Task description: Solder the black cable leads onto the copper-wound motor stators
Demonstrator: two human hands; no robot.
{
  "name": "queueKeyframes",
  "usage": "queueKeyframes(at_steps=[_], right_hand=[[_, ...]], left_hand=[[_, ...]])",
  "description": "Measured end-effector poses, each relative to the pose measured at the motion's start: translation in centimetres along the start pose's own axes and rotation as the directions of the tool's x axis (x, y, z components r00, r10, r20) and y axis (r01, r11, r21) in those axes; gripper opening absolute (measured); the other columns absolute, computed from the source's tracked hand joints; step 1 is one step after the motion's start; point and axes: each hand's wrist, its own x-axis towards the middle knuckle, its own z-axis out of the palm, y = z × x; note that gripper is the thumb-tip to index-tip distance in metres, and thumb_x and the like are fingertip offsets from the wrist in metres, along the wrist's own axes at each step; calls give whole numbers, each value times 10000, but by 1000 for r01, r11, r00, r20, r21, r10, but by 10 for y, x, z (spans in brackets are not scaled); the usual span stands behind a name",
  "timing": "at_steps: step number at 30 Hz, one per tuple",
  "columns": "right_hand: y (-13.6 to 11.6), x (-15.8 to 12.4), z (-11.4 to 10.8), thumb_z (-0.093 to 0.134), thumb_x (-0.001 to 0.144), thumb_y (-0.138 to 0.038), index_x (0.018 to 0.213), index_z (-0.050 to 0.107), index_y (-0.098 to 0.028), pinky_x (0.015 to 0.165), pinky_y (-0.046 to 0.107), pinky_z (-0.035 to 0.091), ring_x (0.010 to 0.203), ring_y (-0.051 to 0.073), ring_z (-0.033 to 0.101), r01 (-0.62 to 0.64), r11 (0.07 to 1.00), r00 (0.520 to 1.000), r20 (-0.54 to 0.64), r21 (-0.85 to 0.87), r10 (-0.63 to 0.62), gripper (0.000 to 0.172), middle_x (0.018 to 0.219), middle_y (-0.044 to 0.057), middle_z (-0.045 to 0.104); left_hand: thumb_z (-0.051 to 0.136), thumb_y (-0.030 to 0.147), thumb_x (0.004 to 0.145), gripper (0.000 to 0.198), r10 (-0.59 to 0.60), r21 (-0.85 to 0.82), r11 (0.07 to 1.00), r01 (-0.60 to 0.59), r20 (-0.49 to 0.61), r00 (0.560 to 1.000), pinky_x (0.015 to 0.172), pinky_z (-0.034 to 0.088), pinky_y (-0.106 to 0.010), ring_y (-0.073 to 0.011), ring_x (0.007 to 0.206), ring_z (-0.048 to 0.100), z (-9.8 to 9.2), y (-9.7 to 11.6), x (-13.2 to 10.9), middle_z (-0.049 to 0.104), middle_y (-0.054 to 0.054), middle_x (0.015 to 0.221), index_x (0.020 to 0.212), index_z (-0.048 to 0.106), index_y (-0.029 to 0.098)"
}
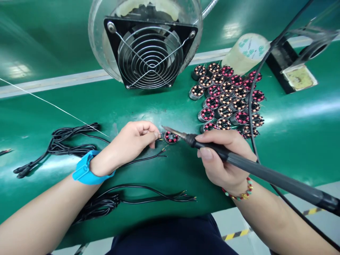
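Note:
My right hand [225, 156] is wrapped round the black handle of a soldering iron [265, 170], whose bare tip points left above a small motor stator [171, 137] with red windings. Close to that stator's left side, my left hand [139, 138] pinches the end of a black cable with thin coloured wires [160, 139]. The fingertips partly hide those wires. Just below, another black cable [145, 158] lies with its stripped wire ends fanned out. The iron's tip appears apart from the wires, though contact is hard to judge.
Many stators [225, 99] with red or copper windings stand grouped at the right. Behind are a fume fan [151, 56], a tape roll [247, 53] and an iron stand with sponge [300, 78]. Coiled cables [71, 140] lie left; more cables [103, 203] lie in front.

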Motion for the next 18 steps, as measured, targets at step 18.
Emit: queueKeyframes(at_steps=[18], right_hand=[[19, 5, 34, 458, 889, -60, 1246, 455, -250, 906, 390, 473, 1059, 198, 608, -76, 992, 936, 337, -98, 104, 404, 1101, 38, 685]], left_hand=[[528, 229, 802, 152, 30, -28, 999, -30, 2, 1000, 535, 330, -226, -90, 531, 426, 0, 2, 1, 574, 37, 587, 677, 592, 169]])
